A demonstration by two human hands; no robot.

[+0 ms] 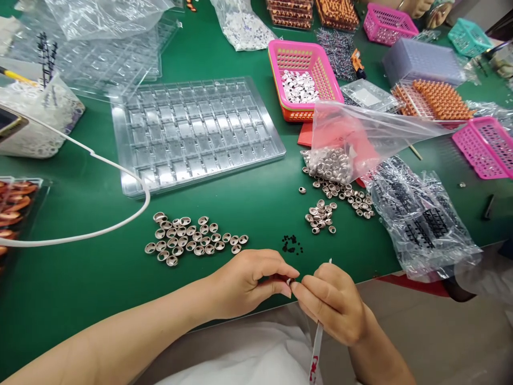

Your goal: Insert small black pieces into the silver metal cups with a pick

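Note:
My left hand (250, 283) is closed in a pinch on a small metal oval piece (289, 281), mostly hidden by the fingertips. Against that same piece rest the fingertips of my right hand (334, 302), which is wrapped round a slim white stick-like tool (316, 350) with red marks; its thin tip pokes out above the knuckles. Tiny black pieces (291, 244) lie just beyond the fingers. To the left is a group of hollow metal ovals (182, 241), and a smaller pile of metal ovals (320, 216) sits ahead of my right hand.
A clear compartment tray (200, 133) lies ahead on the green table (100, 299). Beyond the metal piles are a plastic bag of metal parts (332, 163) and a pink basket (334, 88) with white ovals. A white cord (132, 216) curves in from the left; bagged black parts (425, 224) lie right.

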